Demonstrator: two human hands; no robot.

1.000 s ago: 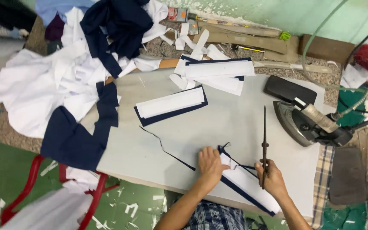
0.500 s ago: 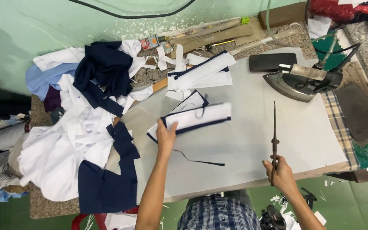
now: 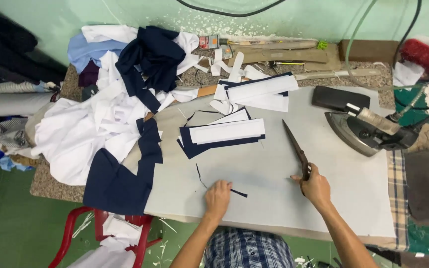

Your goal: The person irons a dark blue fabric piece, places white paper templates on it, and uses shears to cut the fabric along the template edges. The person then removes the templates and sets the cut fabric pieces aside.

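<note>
My right hand (image 3: 315, 187) grips the handles of long dark scissors (image 3: 296, 148), whose closed blades point up and to the left over the grey ironing table (image 3: 274, 198). My left hand (image 3: 218, 197) rests flat near the table's front edge, fingers on a thin navy fabric strip (image 3: 219, 186). Just beyond it lies a stack of navy pieces topped with white interfacing (image 3: 222, 133). A second navy-and-white stack (image 3: 256, 92) sits farther back.
A steam iron (image 3: 368, 130) and a black pad (image 3: 334, 98) stand at the right. A heap of white, navy and blue cloth (image 3: 120, 99) covers the left side. A red chair frame (image 3: 100, 231) shows below the table's left corner. Hoses and cables hang at the back wall.
My left hand has pulled back from the navy-and-white stack to the front edge, onto the thin strip. The scissors have tilted from upright to leaning left.
</note>
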